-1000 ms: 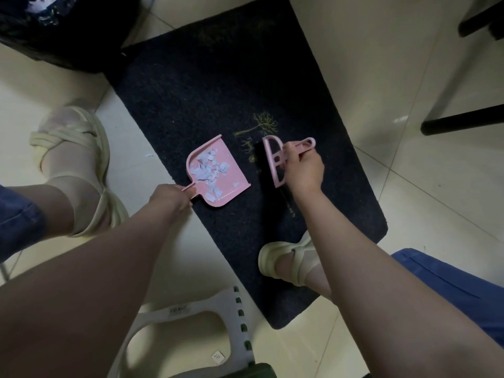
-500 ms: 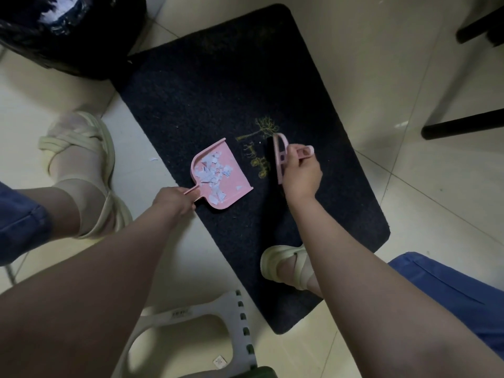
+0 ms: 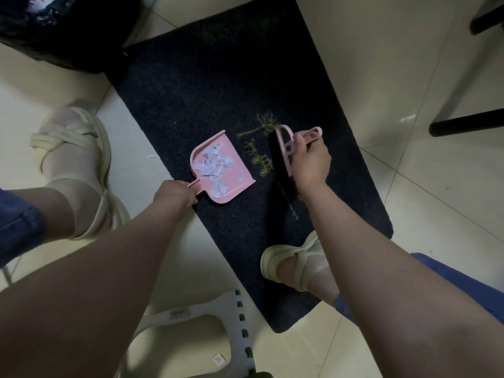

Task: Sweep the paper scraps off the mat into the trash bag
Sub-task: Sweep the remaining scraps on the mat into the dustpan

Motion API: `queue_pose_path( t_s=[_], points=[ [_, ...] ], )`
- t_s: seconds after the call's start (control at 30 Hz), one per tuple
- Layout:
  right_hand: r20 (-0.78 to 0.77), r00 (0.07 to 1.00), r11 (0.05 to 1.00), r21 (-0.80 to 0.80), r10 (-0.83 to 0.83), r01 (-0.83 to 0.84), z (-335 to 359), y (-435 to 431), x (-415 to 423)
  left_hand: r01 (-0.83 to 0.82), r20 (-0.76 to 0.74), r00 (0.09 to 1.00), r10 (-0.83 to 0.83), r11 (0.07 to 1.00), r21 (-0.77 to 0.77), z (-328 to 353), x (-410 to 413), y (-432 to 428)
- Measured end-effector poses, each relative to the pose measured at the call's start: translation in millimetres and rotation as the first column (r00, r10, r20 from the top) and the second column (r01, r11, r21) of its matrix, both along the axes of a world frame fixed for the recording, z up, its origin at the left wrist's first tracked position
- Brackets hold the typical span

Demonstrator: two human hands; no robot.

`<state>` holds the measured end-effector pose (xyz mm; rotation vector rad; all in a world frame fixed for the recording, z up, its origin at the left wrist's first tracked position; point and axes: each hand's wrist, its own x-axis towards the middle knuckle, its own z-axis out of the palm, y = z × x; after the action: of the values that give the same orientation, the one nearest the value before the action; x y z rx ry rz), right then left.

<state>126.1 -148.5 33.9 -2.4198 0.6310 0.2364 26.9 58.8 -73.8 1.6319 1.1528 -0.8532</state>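
A dark mat (image 3: 218, 85) lies on the pale tiled floor. My left hand (image 3: 176, 196) grips the handle of a small pink dustpan (image 3: 237, 170) resting on the mat's left part. White paper scraps (image 3: 212, 166) are piled in the pan. To its right, my right hand (image 3: 309, 162) holds a pink hand brush (image 3: 282, 148) with black bristles touching the mat, a short gap from the pan's open edge. A black trash bag (image 3: 68, 31) with white scraps inside stands at the top left, beside the mat's far corner.
One loose scrap (image 3: 150, 156) lies on the tile left of the mat. My sandalled feet are at left (image 3: 73, 148) and on the mat's near edge (image 3: 289, 266). A white plastic stool (image 3: 218, 315) is below. Black furniture legs (image 3: 463, 124) stand at right.
The brush has tilted so its black bristles now show, staying right of the pan. The dustpan and my left hand have barely moved; the view shifted slightly.
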Motion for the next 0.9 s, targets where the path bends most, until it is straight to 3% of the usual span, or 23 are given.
queue_pose_path(
  t_s=[0.17,0.37,0.57,0.7,0.9],
  points=[
    [-0.16,0.983,0.988,0.142,0.09,-0.067,-6,12,-5,-0.014,-0.015,1.0,0.014,1.0,-0.006,-2,0,-1],
    [-0.028,0.998,0.989,0.137,0.06,-0.056,4,15,-18,-0.002,0.012,1.0,0.003,0.998,-0.061,6,-2,1],
    [-0.034,0.997,0.994,0.088,0.071,-0.067,22,20,-35,0.015,0.085,0.996,-0.007,0.995,-0.096,32,-10,7],
    [-0.12,0.992,0.999,0.005,0.046,-0.046,26,26,-61,0.107,0.063,0.993,-0.101,0.989,-0.099,40,-28,29],
    [-0.144,0.989,0.998,-0.065,-0.035,0.026,15,25,-108,0.414,-0.051,0.904,-0.424,0.899,-0.145,38,-68,54]
  ],
)
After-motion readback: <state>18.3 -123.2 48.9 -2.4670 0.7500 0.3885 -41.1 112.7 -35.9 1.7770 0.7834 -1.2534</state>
